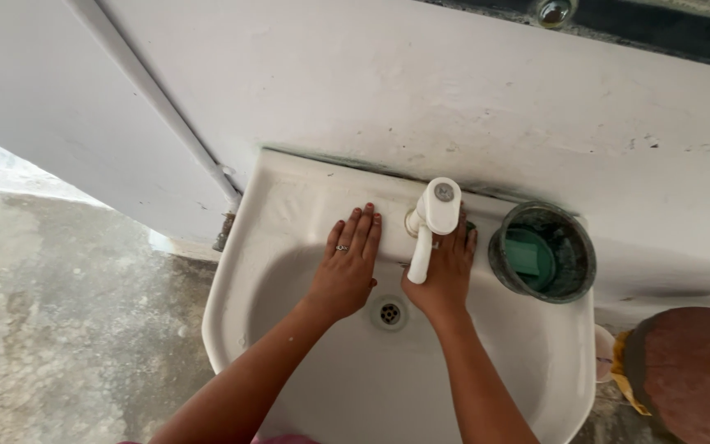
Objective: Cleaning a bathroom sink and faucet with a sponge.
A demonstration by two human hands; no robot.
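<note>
Fingers together and flat, the left hand (347, 267) presses on the white sink's (289, 201) back ledge as if bracing, while the right hand (447, 275), fingers partly hidden beneath the white tap (431, 222), rests beside it near a dark cup (542, 252), both forearms stretched over the drain (389, 312).

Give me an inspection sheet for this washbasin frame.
Surface: white washbasin, bare, drain at bottom.
Job's things: white tap on the back ledge.
Clutter: dark round tub with green soap on the right rim.
Grips: left hand flat on the back ledge; right hand flat under the tap; both open.
Cables: nothing seen.
Surroundings: white wall, concrete floor, brown pot.
</note>
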